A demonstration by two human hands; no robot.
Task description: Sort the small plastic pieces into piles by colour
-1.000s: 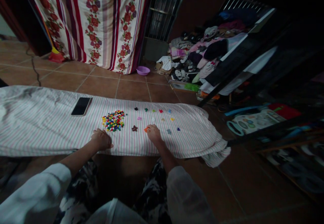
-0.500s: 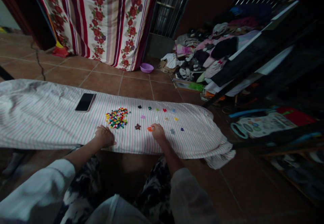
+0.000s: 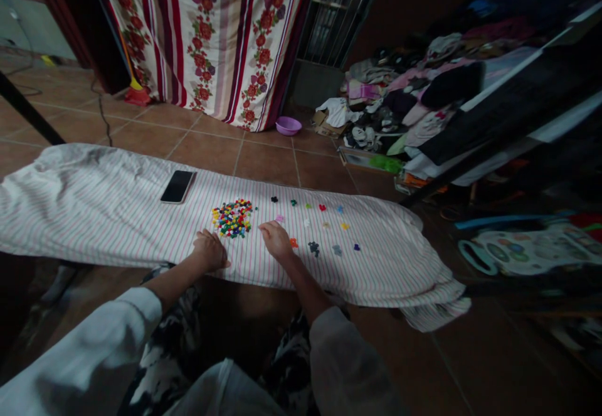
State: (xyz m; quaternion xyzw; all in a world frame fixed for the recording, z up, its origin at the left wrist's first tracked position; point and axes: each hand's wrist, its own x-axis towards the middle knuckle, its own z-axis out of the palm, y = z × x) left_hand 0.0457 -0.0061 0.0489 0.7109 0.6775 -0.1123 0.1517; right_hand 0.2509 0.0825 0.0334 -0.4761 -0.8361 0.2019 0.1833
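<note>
My left hand (image 3: 210, 252) rests on the striped cloth, just below a pile of small multicoloured beads (image 3: 232, 220). Its fingers lie on the cloth and the thumb is apart; it holds nothing I can see. My right hand (image 3: 276, 240) is to the right of the pile, fingers drawn together, and whatever may be between the fingertips is hidden. Near it lie small clusters of one colour each: orange pieces (image 3: 294, 243), pink pieces (image 3: 279, 218) and dark grey pieces (image 3: 313, 248). The brown cluster is out of sight, apparently behind my right hand.
Farther right and back are more clusters, among them red pieces (image 3: 322, 208), yellow pieces (image 3: 345, 226) and blue pieces (image 3: 357, 247). A phone (image 3: 177, 187) lies left of the pile on the striped cloth (image 3: 117, 215). Beyond are a purple basin (image 3: 288, 126) and heaped clothes (image 3: 376, 99).
My right hand has left the orange pieces and moved left toward the pile, uncovering the dark grey cluster and covering the brown one. My left hand stays by the pile. The view has shifted left.
</note>
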